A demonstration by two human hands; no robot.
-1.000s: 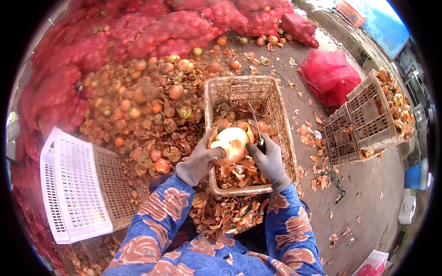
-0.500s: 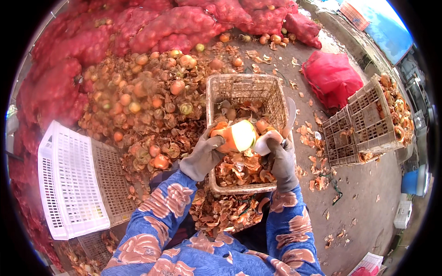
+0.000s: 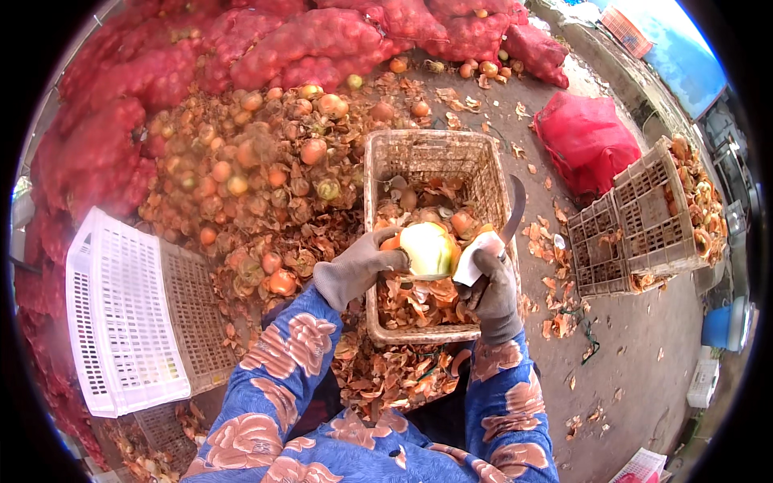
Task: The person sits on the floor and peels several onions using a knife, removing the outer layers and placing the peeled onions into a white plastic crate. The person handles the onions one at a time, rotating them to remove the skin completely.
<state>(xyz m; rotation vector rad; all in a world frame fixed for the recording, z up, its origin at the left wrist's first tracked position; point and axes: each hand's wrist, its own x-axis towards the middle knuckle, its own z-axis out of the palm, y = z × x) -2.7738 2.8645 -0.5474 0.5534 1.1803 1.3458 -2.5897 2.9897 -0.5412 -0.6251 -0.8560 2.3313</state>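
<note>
My gloved left hand (image 3: 360,268) is closed round a large, partly peeled onion (image 3: 428,248); pale white-green flesh shows on its right side, with orange skin left by the fingers. In my gloved right hand (image 3: 493,294) is a knife whose curved dark blade (image 3: 516,208) points up and away. My right thumb presses a white piece of onion layer (image 3: 473,256), just right of the onion and apart from it. The knife's handle is hidden in the glove. Both hands are over a dirty beige plastic crate (image 3: 431,331) holding onion skins and several onions.
Left of the crate spreads a heap of onions and skins (image 3: 266,173), with red mesh sacks (image 3: 310,48) behind. A white basket (image 3: 125,322) stands at the left. Tipped crates of peelings (image 3: 600,249) and a red mesh bag (image 3: 586,143) are at the right.
The onion has turned in my left hand, showing more pale flesh. My right hand has drawn slightly down, the white piece now separate from the onion, and the blade has tilted and looks darker.
</note>
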